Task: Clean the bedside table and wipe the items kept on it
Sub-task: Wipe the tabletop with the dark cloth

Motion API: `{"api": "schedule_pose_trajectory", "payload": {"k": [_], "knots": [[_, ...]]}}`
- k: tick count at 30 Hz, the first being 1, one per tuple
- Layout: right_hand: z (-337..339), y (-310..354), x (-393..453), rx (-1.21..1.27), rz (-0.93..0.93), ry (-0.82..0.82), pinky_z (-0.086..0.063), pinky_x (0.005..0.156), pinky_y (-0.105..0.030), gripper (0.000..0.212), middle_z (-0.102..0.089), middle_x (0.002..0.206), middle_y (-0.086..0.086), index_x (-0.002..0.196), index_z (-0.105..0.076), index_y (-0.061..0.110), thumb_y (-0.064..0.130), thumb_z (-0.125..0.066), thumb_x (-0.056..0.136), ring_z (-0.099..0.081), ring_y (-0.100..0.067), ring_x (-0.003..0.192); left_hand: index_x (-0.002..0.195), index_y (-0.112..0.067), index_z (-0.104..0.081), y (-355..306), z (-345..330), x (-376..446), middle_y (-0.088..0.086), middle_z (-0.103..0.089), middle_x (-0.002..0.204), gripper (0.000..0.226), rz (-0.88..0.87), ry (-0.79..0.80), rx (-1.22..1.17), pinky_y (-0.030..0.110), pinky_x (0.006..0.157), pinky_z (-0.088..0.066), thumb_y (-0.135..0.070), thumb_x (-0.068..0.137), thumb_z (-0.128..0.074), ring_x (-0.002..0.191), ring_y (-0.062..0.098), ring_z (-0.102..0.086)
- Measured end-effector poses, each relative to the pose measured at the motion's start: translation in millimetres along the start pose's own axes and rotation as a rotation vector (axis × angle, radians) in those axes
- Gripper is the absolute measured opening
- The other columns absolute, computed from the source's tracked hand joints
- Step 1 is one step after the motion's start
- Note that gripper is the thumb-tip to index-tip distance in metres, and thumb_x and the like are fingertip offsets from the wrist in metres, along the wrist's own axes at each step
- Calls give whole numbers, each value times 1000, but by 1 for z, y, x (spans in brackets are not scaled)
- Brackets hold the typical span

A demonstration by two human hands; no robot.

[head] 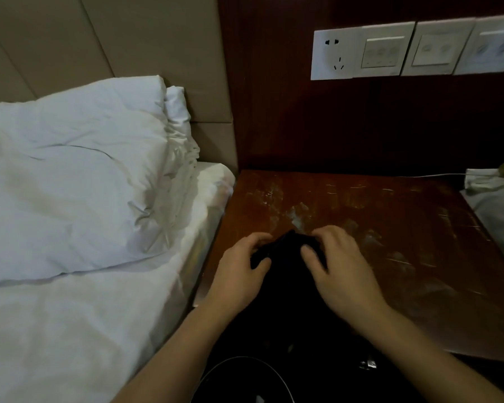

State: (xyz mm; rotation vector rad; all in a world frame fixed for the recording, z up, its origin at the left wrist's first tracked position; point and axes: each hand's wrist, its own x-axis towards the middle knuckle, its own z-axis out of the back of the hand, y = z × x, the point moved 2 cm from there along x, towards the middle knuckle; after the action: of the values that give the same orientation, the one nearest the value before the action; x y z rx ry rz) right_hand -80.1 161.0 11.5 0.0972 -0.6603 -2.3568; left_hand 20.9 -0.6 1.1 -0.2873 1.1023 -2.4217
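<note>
both of my hands sit on a black cloth (285,257) at the near left part of the tabletop (405,228). my left hand (239,274) has its fingers curled over the cloth's left side, the thumb tucked against the fabric, so it grips a bunch of it. my right hand (341,266) is on the cloth's right side with its fingers bent down into the fabric and the thumb laid across the top, pinching it too. between the two hands the cloth rises in a small dark peak; toward me it runs down off the tabletop's front edge into shadow, where i cannot tell its shape.

the wooden tabletop is reddish brown and streaked with pale smears and scratches, thickest just beyond my fingertips. to my left a bed with a white sheet (70,330) lies just beside the tabletop, and a crumpled white pillow (70,175) leans on the beige padded headboard (128,39). on the dark wall panel behind the tabletop is a row of white plates: a socket (335,55) and switch plates (442,48). at the far right edge a thin white cable (437,175) runs to something pale and blurred that i cannot make out.
</note>
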Motion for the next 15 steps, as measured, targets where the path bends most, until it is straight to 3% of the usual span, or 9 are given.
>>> {"api": "schedule_pose_trajectory", "payload": {"k": [2,4,5,8,11,15], "knots": [[-11,10,-18,-64,167,148,-22,120,-29,54,-24,157,11,151,-31,27,51,-35,102,-19,-9,146,135,-30,-59,12,-1,-8,-15,-61,129,43,-98,-42,93,28,105,-51,-13,97,-65,118,3,-59],[-23,16,-22,-151,257,354,-11,121,-29,61,-13,162,12,156,-18,31,56,-30,102,-8,-11,150,132,-29,-62,23,2,-14,-18,-57,128,39,-133,-71,133,26,104,-49,-14,97,-65,116,0,-58],[-28,18,-18,-194,264,372,-12,121,-31,63,-11,163,11,157,-15,31,58,-29,102,-7,-13,150,131,-28,-63,28,3,-16,-21,-54,128,36,-123,-89,147,22,104,-47,-15,97,-64,116,-2,-56],[-45,26,0,-220,191,205,-5,123,-38,65,-6,165,6,157,-15,30,62,-23,100,-1,-19,151,130,-27,-66,38,8,-22,-21,-49,134,31,-110,-160,171,18,105,-42,-21,99,-63,122,-2,-52],[-80,39,2,-235,181,182,9,121,-45,70,3,166,1,159,-8,26,62,-12,99,8,-22,152,139,-29,-59,51,9,-28,-16,-48,143,36,-104,-164,226,27,112,-43,-28,103,-57,132,3,-49],[-100,57,2,-205,207,192,1,117,-48,72,-16,165,-1,156,-25,24,63,-14,97,-9,-24,152,156,-30,-37,74,17,-28,-16,-37,159,61,59,-183,140,30,122,-30,-54,100,-36,145,1,-34]]}}
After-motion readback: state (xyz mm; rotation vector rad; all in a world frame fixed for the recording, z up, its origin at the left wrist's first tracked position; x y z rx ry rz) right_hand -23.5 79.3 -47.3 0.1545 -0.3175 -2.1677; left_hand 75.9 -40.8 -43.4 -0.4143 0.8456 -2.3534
